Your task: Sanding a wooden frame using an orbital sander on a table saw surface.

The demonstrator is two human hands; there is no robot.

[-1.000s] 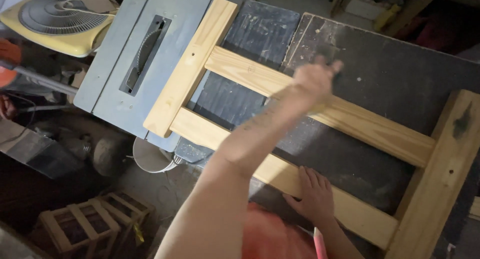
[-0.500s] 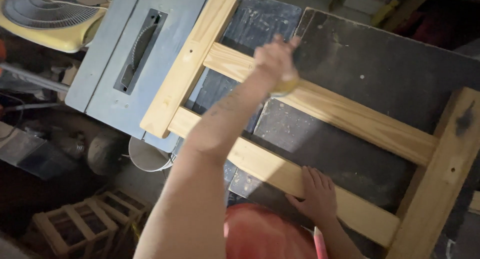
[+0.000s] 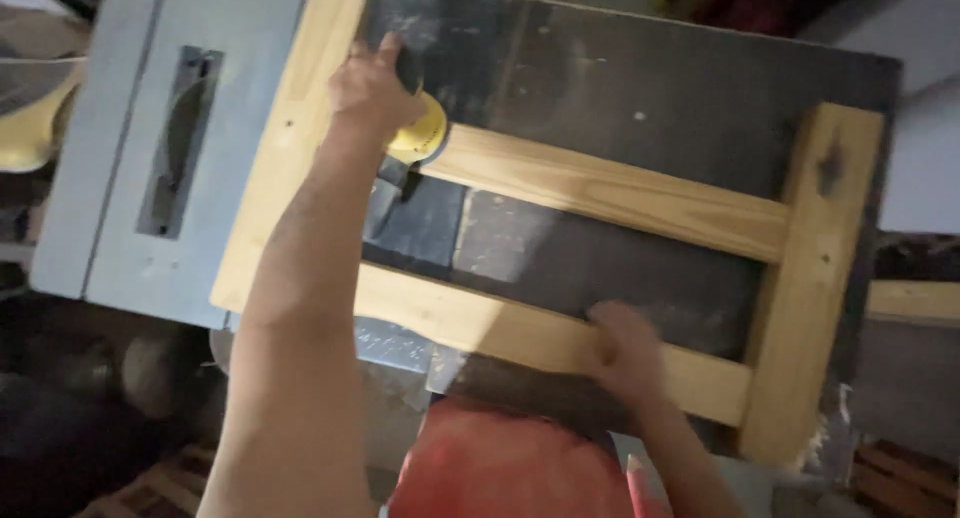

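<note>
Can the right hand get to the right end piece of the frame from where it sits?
Probably yes. The right hand rests on the near rail, and that rail runs bare straight to the end piece. Nothing lies between them. The left hand is busy with the sander at the far corner.

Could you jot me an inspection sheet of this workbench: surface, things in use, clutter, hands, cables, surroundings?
Surface: dark, scuffed worktop, dusty.
Job's things: pale wooden ladder-shaped frame lying flat on it; yellow and black sanding tool at the upper rail's left end.
Clutter: nothing seen on the worktop.
Hands: left hand grips the tool; right hand presses on the lower rail.
Cables: nothing seen.
Surroundings: grey table saw top at left, with the frame's end overlapping it; wooden slats on the dim floor below.
</note>
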